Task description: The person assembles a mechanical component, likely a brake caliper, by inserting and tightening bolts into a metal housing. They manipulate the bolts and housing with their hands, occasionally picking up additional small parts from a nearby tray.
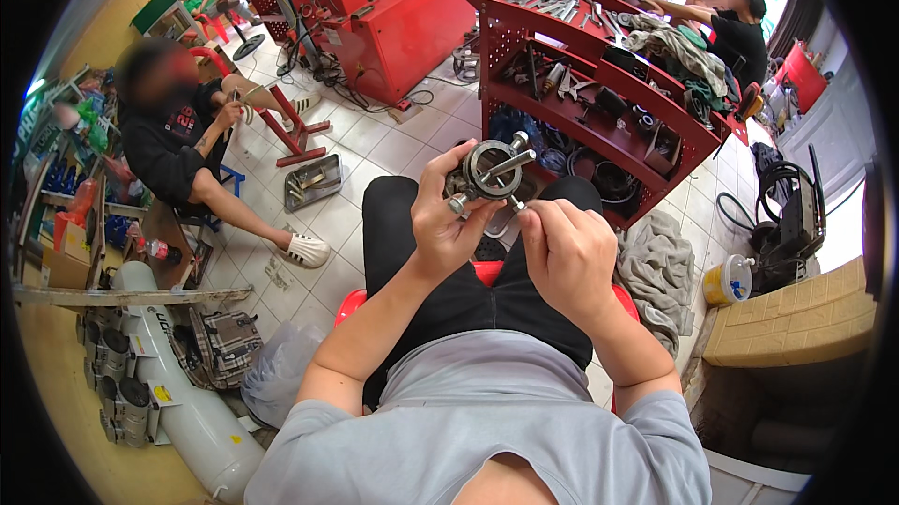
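Above my lap, my left hand (446, 229) is wrapped around a round metal puller-like part (474, 173). It has a thick ring body, a rod through its middle and bolts sticking out at its sides. My right hand (573, 247) is closed beside the ring's lower right, thumb and forefinger pinched at a small silver bolt (520, 206) that points toward the ring. The fingertips hide part of this bolt. Whether its end is inside the ring I cannot tell.
Ahead to the right stands a red tool cart (562, 29) with wrenches and cloths. A metal tray (315, 185) lies on the tiles, near a seated person (178, 130). Grey cloth (655, 266) and a bucket (728, 280) are at right, a white cylinder (183, 393) at left.
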Action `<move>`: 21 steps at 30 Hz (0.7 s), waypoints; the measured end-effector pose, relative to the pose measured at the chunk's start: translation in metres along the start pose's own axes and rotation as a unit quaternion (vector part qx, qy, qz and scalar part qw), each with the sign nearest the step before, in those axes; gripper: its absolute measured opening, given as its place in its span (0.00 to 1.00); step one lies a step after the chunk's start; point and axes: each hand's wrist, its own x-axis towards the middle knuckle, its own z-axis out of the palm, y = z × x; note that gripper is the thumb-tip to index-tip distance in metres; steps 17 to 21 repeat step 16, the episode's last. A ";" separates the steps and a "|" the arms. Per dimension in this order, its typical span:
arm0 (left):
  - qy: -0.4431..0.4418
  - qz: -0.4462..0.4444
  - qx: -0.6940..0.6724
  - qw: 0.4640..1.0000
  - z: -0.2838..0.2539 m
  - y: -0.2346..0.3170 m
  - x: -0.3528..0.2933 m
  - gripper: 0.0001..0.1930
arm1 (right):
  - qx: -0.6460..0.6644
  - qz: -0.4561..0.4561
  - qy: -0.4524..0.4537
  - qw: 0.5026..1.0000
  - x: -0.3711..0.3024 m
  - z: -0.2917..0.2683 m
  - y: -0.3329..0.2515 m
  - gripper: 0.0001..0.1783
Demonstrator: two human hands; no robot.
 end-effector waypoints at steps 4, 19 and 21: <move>0.002 -0.001 -0.005 1.000 0.000 0.002 0.001 0.11 | 0.027 0.030 0.030 0.999 0.004 -0.002 -0.008 0.11; -0.011 0.003 0.007 1.000 -0.001 0.001 0.001 0.12 | -0.009 0.017 0.020 1.000 -0.003 0.006 -0.002 0.12; -0.011 0.003 0.007 1.000 -0.001 0.001 0.001 0.12 | -0.009 0.017 0.020 1.000 -0.003 0.006 -0.002 0.12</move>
